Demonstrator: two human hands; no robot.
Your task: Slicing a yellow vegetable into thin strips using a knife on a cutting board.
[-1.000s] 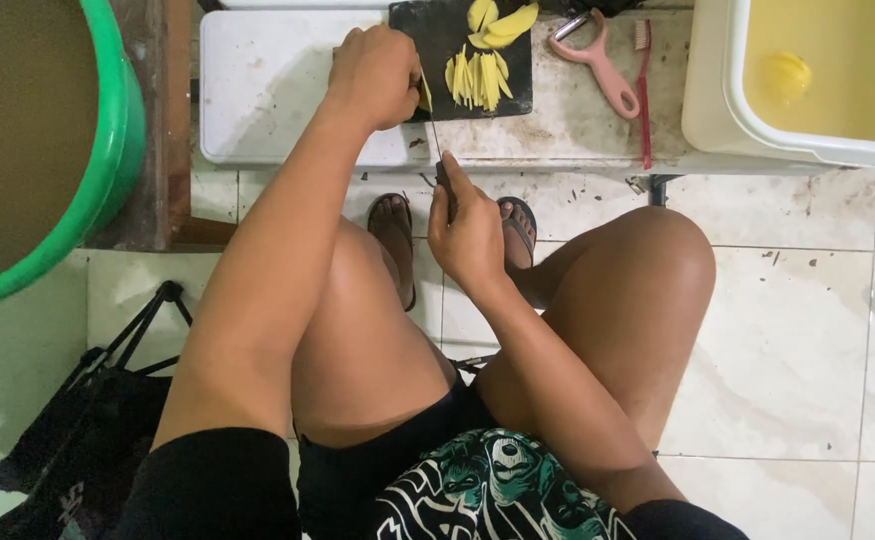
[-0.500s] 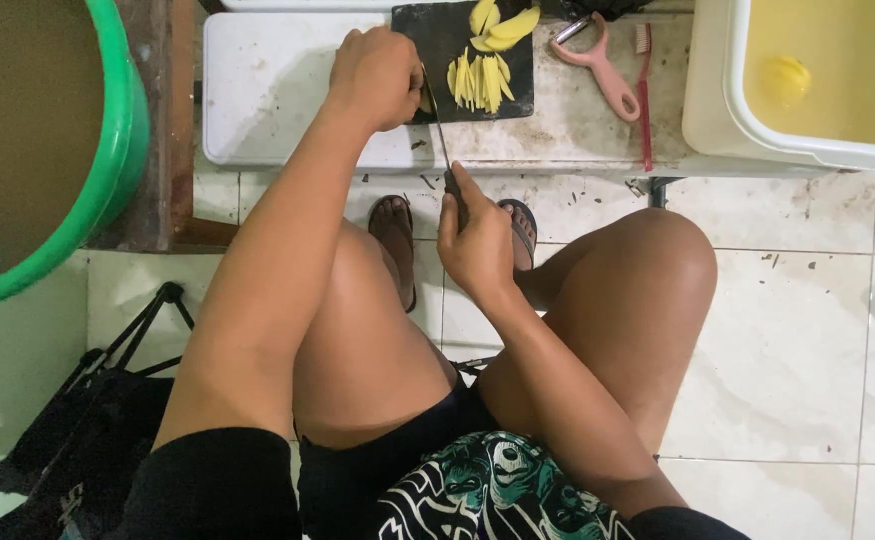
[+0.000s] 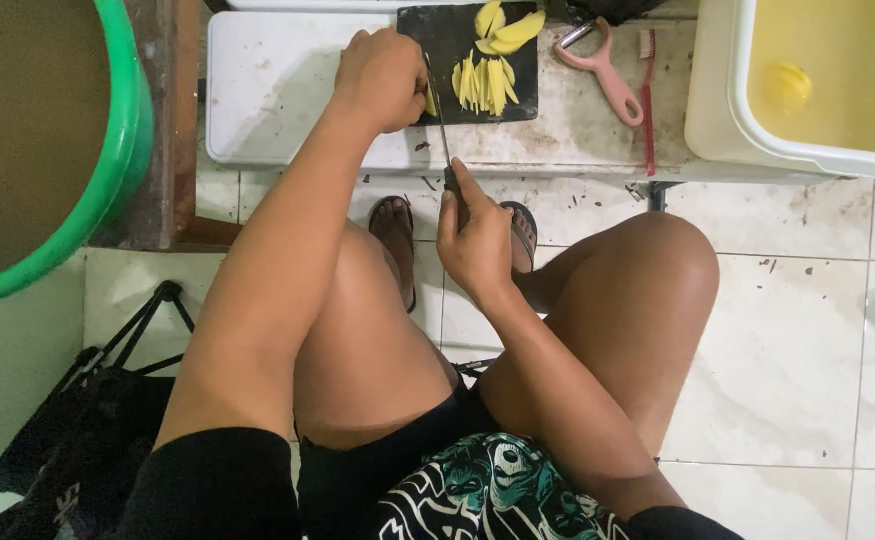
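Yellow strips (image 3: pixel 484 84) lie cut on a black cutting board (image 3: pixel 457 40) on the low white desk (image 3: pixel 277 90). The right hand (image 3: pixel 474 243) has its grip closed around a knife (image 3: pixel 444 140); the left hand (image 3: pixel 382 78), fingers curled, presses a yellow piece at the board's edge.
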